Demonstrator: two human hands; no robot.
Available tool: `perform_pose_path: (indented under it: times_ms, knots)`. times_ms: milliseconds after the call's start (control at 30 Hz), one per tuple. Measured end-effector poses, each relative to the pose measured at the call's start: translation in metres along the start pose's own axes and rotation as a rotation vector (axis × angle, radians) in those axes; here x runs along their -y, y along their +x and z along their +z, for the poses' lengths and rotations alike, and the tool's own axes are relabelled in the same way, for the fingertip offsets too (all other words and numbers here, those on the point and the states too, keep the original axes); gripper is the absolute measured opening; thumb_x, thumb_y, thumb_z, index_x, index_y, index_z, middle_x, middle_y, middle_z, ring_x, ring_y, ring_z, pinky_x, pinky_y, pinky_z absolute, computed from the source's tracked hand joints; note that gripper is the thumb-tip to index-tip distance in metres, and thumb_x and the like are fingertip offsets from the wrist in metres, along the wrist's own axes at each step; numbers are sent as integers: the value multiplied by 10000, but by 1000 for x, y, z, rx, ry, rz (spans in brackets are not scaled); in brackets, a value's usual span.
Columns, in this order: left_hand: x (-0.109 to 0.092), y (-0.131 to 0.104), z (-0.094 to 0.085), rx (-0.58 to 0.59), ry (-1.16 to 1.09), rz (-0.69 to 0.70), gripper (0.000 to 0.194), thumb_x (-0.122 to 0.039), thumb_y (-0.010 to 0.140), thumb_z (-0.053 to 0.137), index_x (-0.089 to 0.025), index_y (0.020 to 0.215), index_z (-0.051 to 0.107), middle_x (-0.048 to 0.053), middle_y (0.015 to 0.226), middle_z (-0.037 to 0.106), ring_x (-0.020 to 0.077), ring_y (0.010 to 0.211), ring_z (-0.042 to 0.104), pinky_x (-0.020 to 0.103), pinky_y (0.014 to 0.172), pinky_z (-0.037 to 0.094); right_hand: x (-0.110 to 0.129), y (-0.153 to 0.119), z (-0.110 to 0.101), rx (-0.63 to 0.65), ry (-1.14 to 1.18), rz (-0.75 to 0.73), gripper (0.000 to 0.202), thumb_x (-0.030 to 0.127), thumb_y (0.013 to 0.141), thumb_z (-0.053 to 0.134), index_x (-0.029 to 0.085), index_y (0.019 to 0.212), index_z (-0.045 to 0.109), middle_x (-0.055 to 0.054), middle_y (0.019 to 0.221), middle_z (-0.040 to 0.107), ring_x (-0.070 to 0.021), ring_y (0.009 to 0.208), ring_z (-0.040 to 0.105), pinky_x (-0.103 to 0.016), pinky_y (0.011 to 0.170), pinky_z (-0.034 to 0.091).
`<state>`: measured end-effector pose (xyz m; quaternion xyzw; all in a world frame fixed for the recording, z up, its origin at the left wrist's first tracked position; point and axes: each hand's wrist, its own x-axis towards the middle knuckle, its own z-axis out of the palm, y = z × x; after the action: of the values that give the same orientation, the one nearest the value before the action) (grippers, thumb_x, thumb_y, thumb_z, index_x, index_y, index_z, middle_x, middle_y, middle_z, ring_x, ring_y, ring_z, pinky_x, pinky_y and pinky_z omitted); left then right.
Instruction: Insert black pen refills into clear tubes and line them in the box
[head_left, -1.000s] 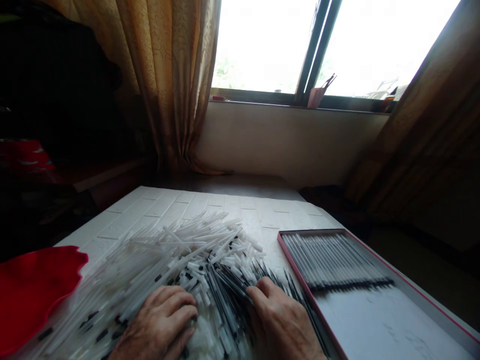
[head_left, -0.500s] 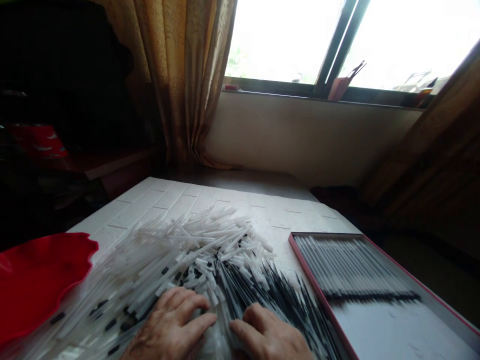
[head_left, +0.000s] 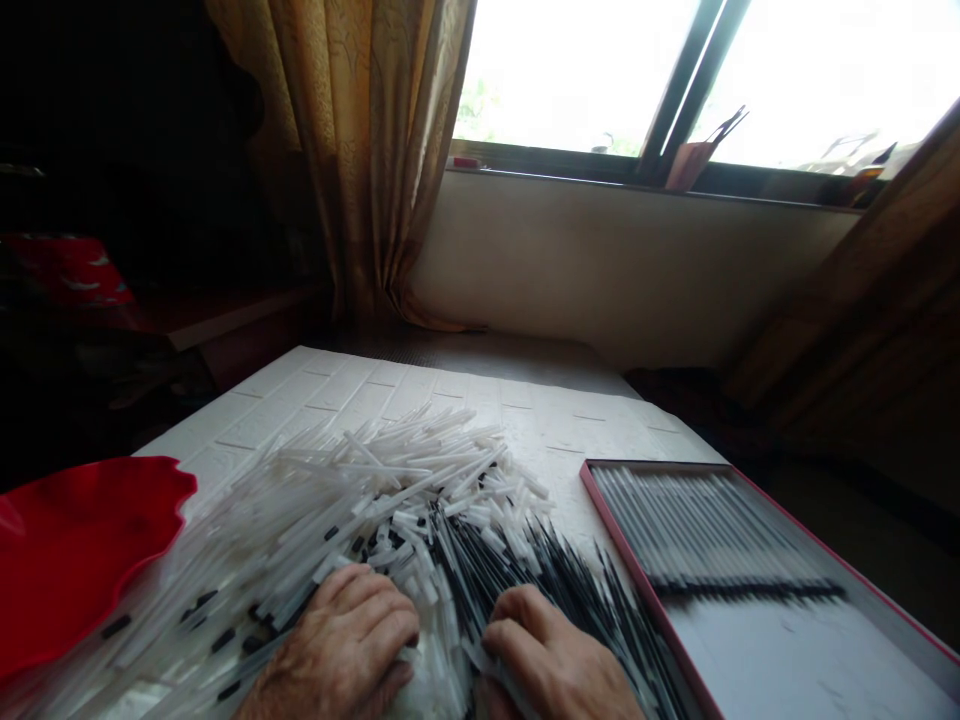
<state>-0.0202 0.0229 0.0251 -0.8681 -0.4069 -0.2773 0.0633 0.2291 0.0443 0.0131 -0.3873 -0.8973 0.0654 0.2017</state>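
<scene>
A large heap of translucent white tubes (head_left: pixel 300 500) with small black caps covers the near part of the white brick-patterned table. My left hand (head_left: pixel 345 635) rests on the near side of this heap, fingers curled; what they hold, if anything, is hidden. Beside a bundle of thin dark rods (head_left: pixel 487 570), my right hand (head_left: pixel 551 650) has its fingers bent around a pale translucent piece. To the right, a shallow red-edged box (head_left: pixel 649 590) holds a row of clear tubes (head_left: pixel 720 530) with black ends, lined up side by side.
A red scalloped bowl (head_left: pixel 67 560) sits at the left edge. Behind the white tabletop (head_left: pixel 540 410) are a curtain (head_left: pixel 352 150), a wall and a window. A red patterned container (head_left: pixel 67 270) stands at the far left.
My left thumb has drawn in toward the fingers. My right hand has shifted slightly right and now has a pale piece at its fingers. The view has tilted slightly.
</scene>
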Motion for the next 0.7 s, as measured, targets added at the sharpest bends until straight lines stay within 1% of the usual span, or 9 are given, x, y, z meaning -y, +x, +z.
perform_pose_path:
  times_ms: [33, 100, 133, 167, 200, 333, 467, 600, 700]
  knots:
    - [0, 0, -1, 70, 8, -6, 221, -113, 846, 577, -244, 1023, 586, -48, 957, 741, 172, 916, 670, 291, 1017, 311, -2, 0, -2, -14, 26, 2, 202, 96, 781, 616, 252, 910, 605, 3, 929, 698, -130, 699, 681, -201, 596, 458]
    - [0, -1, 0, 71, 21, -6, 225, -100, 841, 572, -242, 1014, 593, -49, 943, 742, 170, 896, 672, 286, 1020, 294, -5, 1, -5, -33, 70, 8, 172, 103, 831, 558, 234, 929, 608, -2, 854, 702, -131, 665, 679, -205, 588, 464]
    - [1, -2, 2, 44, 6, -7, 208, -97, 862, 525, -246, 992, 588, -50, 902, 734, 171, 871, 664, 295, 1019, 289, -6, 1, -6, -38, 88, 16, 164, 110, 854, 536, 229, 937, 612, 1, 815, 699, -130, 638, 673, -207, 579, 463]
    - [1, -5, 6, -93, -16, -5, 229, -85, 865, 458, -253, 948, 590, -54, 800, 710, 173, 799, 647, 310, 1001, 292, -7, 1, -7, -38, 105, 26, 163, 116, 873, 519, 227, 941, 617, 3, 789, 697, -128, 616, 666, -208, 571, 462]
    - [2, -7, 10, -105, -33, -10, 266, -77, 880, 433, -262, 972, 600, -55, 803, 710, 174, 796, 639, 319, 1004, 287, -8, 2, -8, -37, 119, 35, 169, 121, 886, 507, 226, 948, 624, 0, 781, 697, -129, 607, 664, -209, 570, 463]
    - [4, -15, 21, -45, -31, -14, 352, -64, 895, 418, -267, 1089, 630, -25, 896, 716, 192, 864, 623, 366, 1035, 262, -7, 3, -10, -54, 156, 66, 272, 120, 898, 477, 229, 1073, 654, -39, 855, 720, -163, 698, 703, -227, 617, 498]
    - [0, -12, 16, -57, -86, -48, 309, -73, 898, 429, -258, 1030, 638, -8, 886, 692, 200, 837, 592, 363, 947, 324, -5, 5, -13, -79, 146, 105, 444, 111, 886, 444, 204, 1291, 600, -81, 955, 731, -200, 760, 725, -267, 665, 544]
    - [-5, -8, 10, -72, -99, -96, 261, -89, 904, 451, -260, 976, 635, -4, 888, 684, 210, 859, 585, 371, 922, 359, -3, 7, -18, -90, 149, 113, 371, 131, 908, 439, 217, 1205, 643, -70, 932, 738, -198, 736, 726, -267, 640, 545]
    - [-5, -9, 8, -69, -58, -101, 265, -108, 908, 486, -266, 1052, 642, 1, 929, 703, 220, 899, 611, 388, 949, 380, -4, 9, -20, -167, 156, 101, 334, 153, 929, 436, 188, 1191, 639, -94, 966, 758, -215, 784, 741, -289, 673, 565]
